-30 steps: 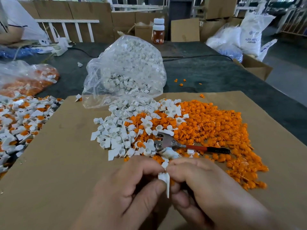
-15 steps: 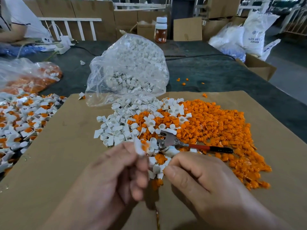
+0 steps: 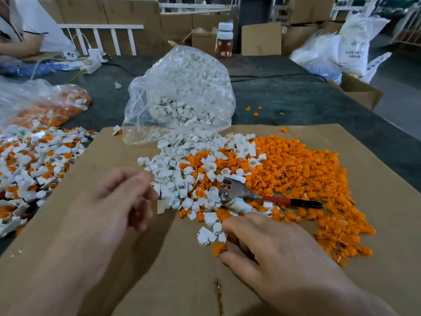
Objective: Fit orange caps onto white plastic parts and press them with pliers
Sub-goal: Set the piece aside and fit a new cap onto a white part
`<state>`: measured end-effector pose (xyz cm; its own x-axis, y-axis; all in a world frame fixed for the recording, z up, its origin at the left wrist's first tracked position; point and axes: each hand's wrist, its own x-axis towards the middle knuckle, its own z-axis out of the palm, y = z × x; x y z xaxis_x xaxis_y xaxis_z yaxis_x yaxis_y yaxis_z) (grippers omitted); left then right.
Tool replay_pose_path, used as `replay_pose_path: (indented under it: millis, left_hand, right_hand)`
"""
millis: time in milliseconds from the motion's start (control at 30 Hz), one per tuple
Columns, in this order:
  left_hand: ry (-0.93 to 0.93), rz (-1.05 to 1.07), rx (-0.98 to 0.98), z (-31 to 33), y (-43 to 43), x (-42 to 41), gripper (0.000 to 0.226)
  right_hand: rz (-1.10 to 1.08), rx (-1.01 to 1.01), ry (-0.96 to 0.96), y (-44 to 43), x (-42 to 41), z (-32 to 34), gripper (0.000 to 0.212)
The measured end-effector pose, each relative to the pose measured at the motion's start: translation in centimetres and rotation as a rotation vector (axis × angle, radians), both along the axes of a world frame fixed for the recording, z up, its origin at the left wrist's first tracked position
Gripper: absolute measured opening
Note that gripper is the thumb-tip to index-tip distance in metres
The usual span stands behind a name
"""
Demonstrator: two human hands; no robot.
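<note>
Hundreds of orange caps [image 3: 296,169] and white parts [image 3: 173,179] heap on the cardboard [image 3: 118,153]. The pliers [image 3: 250,196] lie among them, handles pointing right, just beyond the right hand [image 3: 280,254], its fingers spread and empty. The left hand [image 3: 114,201] is blurred, grip unclear.

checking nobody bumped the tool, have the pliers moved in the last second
No. The pliers lie where they did, head at the edge of the white parts, handle pointing right across the orange caps.

The white sack [image 3: 354,45] at far right reads "ABS"; remaining print is blurred.
</note>
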<state>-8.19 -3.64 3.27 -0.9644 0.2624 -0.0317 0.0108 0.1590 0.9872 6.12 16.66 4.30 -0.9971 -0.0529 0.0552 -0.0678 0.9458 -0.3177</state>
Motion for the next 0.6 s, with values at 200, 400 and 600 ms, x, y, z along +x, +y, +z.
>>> replay_pose_path:
  millis: [200,400,600]
  left_hand:
    - [0.524,-0.439,-0.801,-0.8,1.5,3.0,0.053]
    - [0.640,-0.486,-0.730,-1.5,1.9,3.0,0.037]
    - [0.768,-0.457,-0.754,-2.0,2.5,3.4,0.019]
  right_hand:
    - [0.004,0.133,-0.025,-0.3,-0.3,-0.3,0.044]
    - [0.024,0.145,-0.032,-1.1,-0.6,-0.6,0.048]
    - [0.014,0.171,-0.028,-1.2,-0.8,-0.6,0.032]
